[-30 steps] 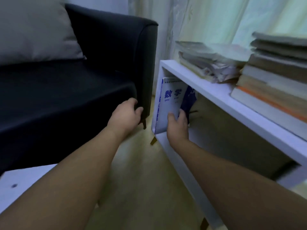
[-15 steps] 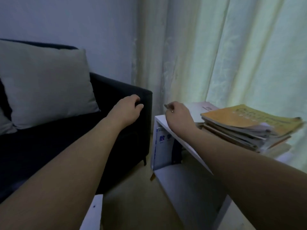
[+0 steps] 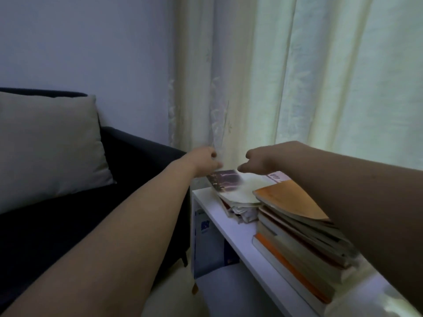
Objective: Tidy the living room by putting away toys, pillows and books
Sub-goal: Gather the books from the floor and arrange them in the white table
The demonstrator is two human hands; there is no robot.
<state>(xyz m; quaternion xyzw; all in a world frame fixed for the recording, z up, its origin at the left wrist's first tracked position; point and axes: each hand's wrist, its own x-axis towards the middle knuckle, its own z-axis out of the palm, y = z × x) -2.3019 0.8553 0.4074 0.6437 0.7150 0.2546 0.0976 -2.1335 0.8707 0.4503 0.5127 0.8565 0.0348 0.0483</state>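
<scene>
Two stacks of books lie on top of the white shelf (image 3: pixel 231 227). The far stack is topped by a purple-and-white book (image 3: pixel 231 183); the near stack is topped by an orange book (image 3: pixel 288 200). My left hand (image 3: pixel 203 162) hovers at the far left corner of the purple-and-white book, fingers loosely curled, holding nothing. My right hand (image 3: pixel 256 160) hangs just above that book with bent fingers, also holding nothing. A blue-and-white book (image 3: pixel 206 243) stands upright in the compartment below.
A dark sofa (image 3: pixel 68 225) with a grey pillow (image 3: pixel 45 145) stands left of the shelf, its armrest close to the shelf's end. Pale curtains (image 3: pixel 297 88) hang right behind the shelf. My right forearm passes over the near stack.
My right hand let go of the blue-and-white book in the lower compartment. Both hands rose and moved forward over the far stack on top. The view lifted with them.
</scene>
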